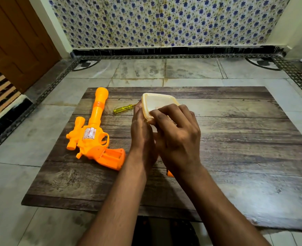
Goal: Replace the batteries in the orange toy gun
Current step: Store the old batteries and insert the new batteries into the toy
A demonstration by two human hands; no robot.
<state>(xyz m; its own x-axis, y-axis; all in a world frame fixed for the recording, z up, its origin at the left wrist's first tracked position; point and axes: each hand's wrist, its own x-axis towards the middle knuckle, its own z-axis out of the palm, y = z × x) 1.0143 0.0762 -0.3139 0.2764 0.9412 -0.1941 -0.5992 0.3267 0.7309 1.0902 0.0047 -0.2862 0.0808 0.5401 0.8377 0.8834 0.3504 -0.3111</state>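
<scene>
While the orange toy gun [93,137] lay flat near the left edge of the wooden board [235,139], its barrel pointed toward the far-left corner and its grip toward the near side, with the battery compartment [112,155] in the grip open and showing bare orange walls. Just beyond it, toward the far edge, a yellow screwdriver [123,108] lay on the boards. At the middle of the board both hands held a small cream plastic box [157,103] tilted up off the surface: the left hand [142,134] gripped its left side with curled fingers, and the right hand [177,137] curled over its near corner. What the box held could not be made out. A small orange piece [169,173] showed under the right wrist, mostly hidden. The dark, worn board rested on a grey tiled floor [191,70] with a patterned black border. Behind stood a wall of blue-flowered tiles [164,20], and a brown wooden door [17,41] at the left.
</scene>
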